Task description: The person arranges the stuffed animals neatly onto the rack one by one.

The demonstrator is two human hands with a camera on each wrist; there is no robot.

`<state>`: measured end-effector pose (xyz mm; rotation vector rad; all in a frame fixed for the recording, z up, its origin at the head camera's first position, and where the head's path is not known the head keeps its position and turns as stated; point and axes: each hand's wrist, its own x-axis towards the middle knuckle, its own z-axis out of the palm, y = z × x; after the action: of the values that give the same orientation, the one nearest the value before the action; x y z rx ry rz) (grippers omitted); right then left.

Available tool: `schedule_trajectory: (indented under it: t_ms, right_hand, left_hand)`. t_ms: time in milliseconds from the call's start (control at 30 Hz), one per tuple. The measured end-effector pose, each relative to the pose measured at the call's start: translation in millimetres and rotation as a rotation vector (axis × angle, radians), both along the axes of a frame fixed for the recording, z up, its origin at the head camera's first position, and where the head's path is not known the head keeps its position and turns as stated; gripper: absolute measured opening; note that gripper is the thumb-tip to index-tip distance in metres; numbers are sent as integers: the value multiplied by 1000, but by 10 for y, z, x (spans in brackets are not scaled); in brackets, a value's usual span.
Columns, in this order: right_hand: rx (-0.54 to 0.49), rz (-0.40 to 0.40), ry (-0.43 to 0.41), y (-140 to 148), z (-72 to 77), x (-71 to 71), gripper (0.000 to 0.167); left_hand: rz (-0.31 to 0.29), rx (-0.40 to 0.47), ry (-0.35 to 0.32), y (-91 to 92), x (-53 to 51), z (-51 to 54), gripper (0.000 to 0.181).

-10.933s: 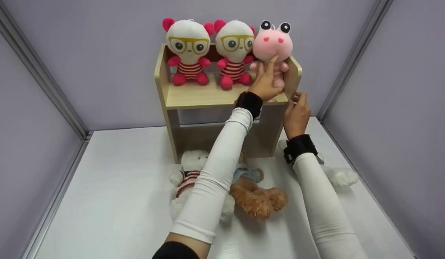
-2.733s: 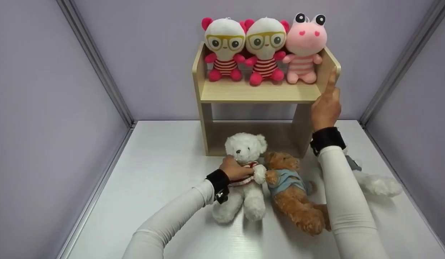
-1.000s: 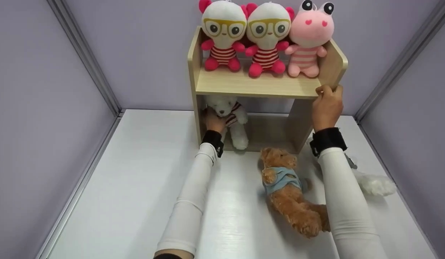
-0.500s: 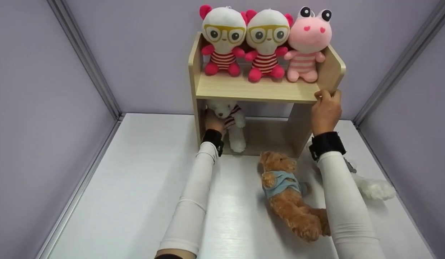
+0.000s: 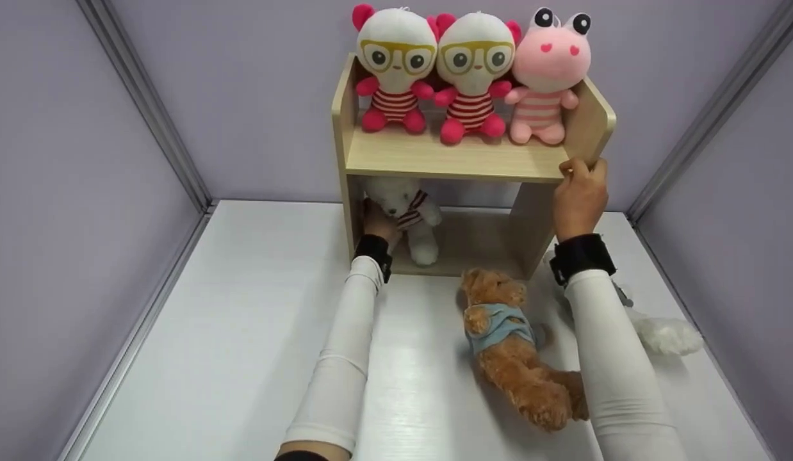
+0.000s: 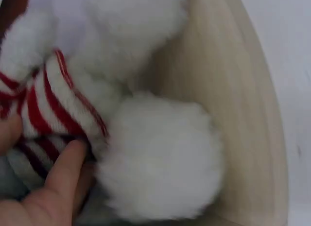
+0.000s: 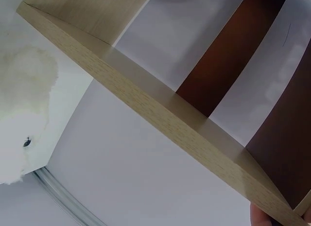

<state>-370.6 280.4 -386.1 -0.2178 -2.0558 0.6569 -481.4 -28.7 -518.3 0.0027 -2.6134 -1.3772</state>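
A white teddy bear [image 5: 423, 246] in a red-and-white striped shirt sits at the left of the lower compartment of a small wooden shelf [image 5: 457, 163]. My left hand [image 5: 378, 223] holds it by the body, partly hidden beside the left panel. Close up in the left wrist view, the fingers [image 6: 65, 175] press into the striped shirt [image 6: 63, 99] of the bear. My right hand [image 5: 580, 198] grips the front edge of the shelf's right panel; in the right wrist view, fingertips [image 7: 260, 215] show at that panel's edge.
Two panda plushes [image 5: 396, 70] [image 5: 474, 73] and a pink plush with bulging eyes [image 5: 547, 77] sit on the upper shelf. A brown teddy bear [image 5: 515, 352] in a blue shirt lies in front on the white table [image 5: 243, 333]. Another white plush [image 5: 669, 336] lies partly behind my right arm.
My left hand left the pink plush, grasped the white bear on the table and moved it into the lower compartment. Over the last second, the bear shifts only slightly; my right hand stays on the panel.
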Motion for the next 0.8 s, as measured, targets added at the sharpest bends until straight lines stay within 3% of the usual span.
schedule_trajectory:
  t_ms: [133, 200, 433, 533, 667, 733, 800]
  right_hand:
    - [-1, 5, -2, -19, -14, 7, 15]
    - [-6, 0, -3, -19, -9, 9, 15]
    - [-18, -8, -30, -14, 4, 0, 17]
    - [-17, -7, -31, -25, 0, 4, 17]
    - [-11, -8, -28, -27, -13, 7, 16]
    - [-11, -9, -28, -22, -15, 5, 15]
    - [-14, -9, -27, -20, -10, 3, 15]
  left_hand:
    - [-79, 111, 28, -70, 1, -85, 78]
    - [-105, 117, 58, -74, 3, -106, 81]
    - [-100, 146, 98, 16, 87, -124, 91]
    - [-124, 1, 159, 49, 161, -137, 82]
    - [-194, -260, 195, 102, 287, -156, 49]
    - [-251, -330, 163, 145, 346, -167, 43]
    - [-316, -396, 123, 191, 377, -165, 48]
